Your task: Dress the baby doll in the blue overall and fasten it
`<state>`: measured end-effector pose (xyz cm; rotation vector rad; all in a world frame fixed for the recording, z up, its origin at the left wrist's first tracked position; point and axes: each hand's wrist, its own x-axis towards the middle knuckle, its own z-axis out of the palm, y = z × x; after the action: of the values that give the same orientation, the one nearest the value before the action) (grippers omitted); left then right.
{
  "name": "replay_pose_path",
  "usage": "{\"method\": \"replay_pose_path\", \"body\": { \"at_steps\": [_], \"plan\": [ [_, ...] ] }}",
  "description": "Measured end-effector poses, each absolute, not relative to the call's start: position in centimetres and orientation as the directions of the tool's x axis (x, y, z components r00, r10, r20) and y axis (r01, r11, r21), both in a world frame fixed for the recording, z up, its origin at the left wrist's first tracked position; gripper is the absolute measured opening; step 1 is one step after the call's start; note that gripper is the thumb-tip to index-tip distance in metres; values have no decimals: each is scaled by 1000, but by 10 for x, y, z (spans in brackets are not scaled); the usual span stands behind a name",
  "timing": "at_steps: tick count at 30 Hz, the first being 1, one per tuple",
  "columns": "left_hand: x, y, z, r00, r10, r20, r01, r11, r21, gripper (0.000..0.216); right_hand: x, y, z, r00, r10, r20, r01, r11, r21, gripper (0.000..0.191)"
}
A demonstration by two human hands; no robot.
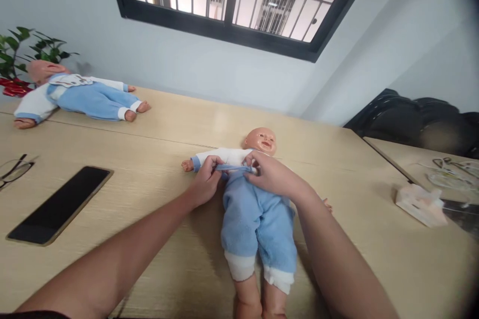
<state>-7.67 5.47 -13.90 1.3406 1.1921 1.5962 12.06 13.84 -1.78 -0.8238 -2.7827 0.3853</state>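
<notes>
A baby doll [262, 140] lies on its back on the table, feet toward me. It wears a white top [232, 155] with blue cuffs and blue trousers [243, 209] with white ankle bands. At the doll's waist, my left hand [206, 179] pinches the blue hem of the top between thumb and fingers. My right hand [267, 173] grips the same hem farther right, its fingers curled. Between the two hands the hem is drawn into a taut strip. The doll's right-side arm is mostly hidden behind my forearm.
A second doll [93, 99] in similar clothes lies at the back left beside a plant [22, 52]. Nearer are a black phone [60, 204] and eyeglasses [17, 169]. A tissue pack [421, 204] sits at the right, with black chairs [415, 122] behind. A barred window [232, 0] is above.
</notes>
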Motion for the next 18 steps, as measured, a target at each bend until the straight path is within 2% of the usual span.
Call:
{"method": "replay_pose_path", "body": {
  "at_steps": [3,8,10,13,15,18],
  "plan": [
    [-78,53,-138,-193,941,278,-32,-289,957,19,121,139,-16,-835,544,85,488,802,-344,18],
    [-79,52,-133,-127,971,200,-240,-226,944,23,112,133,-17,-831,511,218,474,857,-201,17],
    [-79,54,-131,-153,974,167,-267,-204,942,18,113,130,-15,-857,470,211,427,877,-219,15],
    [-78,56,-129,-207,964,165,-187,-205,961,13,117,130,-9,-898,420,128,344,855,-388,14],
    [-78,54,-128,-196,960,202,-115,-227,967,12,111,136,-4,-888,426,172,305,827,-473,17],
    [-78,50,-128,-119,953,278,21,-278,960,14,81,152,1,-867,427,255,291,852,-435,24]
  ]
}}
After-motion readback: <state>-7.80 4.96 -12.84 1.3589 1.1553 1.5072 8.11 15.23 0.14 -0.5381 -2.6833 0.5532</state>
